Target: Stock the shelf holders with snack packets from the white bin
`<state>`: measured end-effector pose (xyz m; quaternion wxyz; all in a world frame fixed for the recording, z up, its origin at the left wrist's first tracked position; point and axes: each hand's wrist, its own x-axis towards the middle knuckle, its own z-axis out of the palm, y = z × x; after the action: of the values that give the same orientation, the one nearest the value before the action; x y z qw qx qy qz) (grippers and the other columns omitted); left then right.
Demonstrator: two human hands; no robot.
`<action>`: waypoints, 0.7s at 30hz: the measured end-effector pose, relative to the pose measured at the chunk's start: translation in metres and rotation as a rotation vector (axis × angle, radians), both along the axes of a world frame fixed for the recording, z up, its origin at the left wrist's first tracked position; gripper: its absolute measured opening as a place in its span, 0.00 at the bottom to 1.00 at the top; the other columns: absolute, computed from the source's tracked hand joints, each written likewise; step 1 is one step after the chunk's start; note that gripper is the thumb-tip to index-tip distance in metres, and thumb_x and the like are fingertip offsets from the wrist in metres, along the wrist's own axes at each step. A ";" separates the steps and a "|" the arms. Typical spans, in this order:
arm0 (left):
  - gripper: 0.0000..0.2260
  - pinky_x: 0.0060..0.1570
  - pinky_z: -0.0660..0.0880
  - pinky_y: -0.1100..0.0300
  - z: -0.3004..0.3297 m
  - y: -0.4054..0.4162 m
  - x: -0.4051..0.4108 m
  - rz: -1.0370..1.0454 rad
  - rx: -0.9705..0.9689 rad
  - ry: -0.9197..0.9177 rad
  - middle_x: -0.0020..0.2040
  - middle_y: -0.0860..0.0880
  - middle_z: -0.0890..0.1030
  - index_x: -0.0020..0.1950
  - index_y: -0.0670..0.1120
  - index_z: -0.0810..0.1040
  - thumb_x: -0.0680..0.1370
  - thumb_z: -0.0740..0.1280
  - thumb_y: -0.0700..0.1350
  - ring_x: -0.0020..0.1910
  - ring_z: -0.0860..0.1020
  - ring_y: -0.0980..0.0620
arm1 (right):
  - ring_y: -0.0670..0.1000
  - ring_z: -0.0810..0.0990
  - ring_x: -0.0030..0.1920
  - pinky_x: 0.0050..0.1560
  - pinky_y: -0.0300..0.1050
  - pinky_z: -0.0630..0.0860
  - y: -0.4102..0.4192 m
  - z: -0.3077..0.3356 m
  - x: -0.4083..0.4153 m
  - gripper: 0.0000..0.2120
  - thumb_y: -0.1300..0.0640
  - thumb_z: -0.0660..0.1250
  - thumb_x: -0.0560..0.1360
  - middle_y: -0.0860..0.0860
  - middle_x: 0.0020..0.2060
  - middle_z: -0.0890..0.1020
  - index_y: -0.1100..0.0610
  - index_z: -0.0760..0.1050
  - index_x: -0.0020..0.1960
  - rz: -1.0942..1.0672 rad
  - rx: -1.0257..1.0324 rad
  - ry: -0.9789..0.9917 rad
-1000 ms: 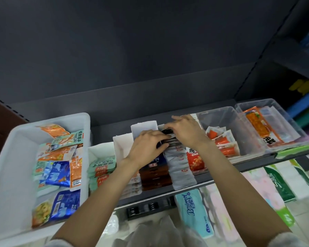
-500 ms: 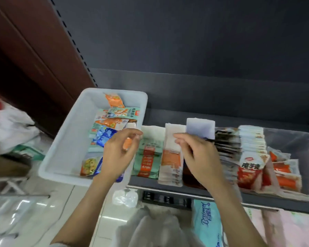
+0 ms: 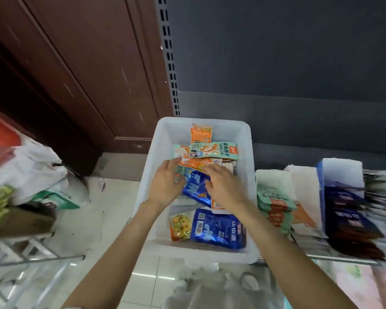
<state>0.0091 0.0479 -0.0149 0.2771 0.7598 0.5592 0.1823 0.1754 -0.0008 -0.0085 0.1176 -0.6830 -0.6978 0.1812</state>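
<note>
Both hands off the shelf holders (image 3: pixel 308 197), now in the white bin (image 3: pixel 151 166): left hand (image 3: pixel 165 186) and right hand (image 3: pixel 223 186) spread flat over snack packets (image 3: pixel 218 228). Holders part-filled; approx. a dozen pkts left.

One camera on my head, tilted forward and down over the white bin (image 3: pixel 152 166).

The wide-angle view looks steeply down from close above: my forearms enter from the bottom edge and my hands, the left hand (image 3: pixel 165 186) and the right hand (image 3: pixel 225 188), sit mid-frame. The bin fills the centre, the shelf holders (image 3: pixel 303 181) run off blurred to the right, and the floor (image 3: pixel 112 210) shows at left. No second view shares this scene.
</note>
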 end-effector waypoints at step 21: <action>0.36 0.67 0.63 0.52 -0.032 0.036 0.017 -0.511 -0.039 0.436 0.68 0.44 0.64 0.72 0.45 0.63 0.69 0.73 0.54 0.66 0.61 0.42 | 0.54 0.64 0.70 0.69 0.47 0.63 -0.018 -0.030 -0.021 0.21 0.58 0.62 0.78 0.52 0.70 0.65 0.54 0.65 0.71 -0.280 -0.076 0.057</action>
<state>0.0265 0.0843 -0.0469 0.2021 0.8911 0.4002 -0.0707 0.1544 -0.0192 -0.0384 0.1355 -0.7720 -0.5848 0.2089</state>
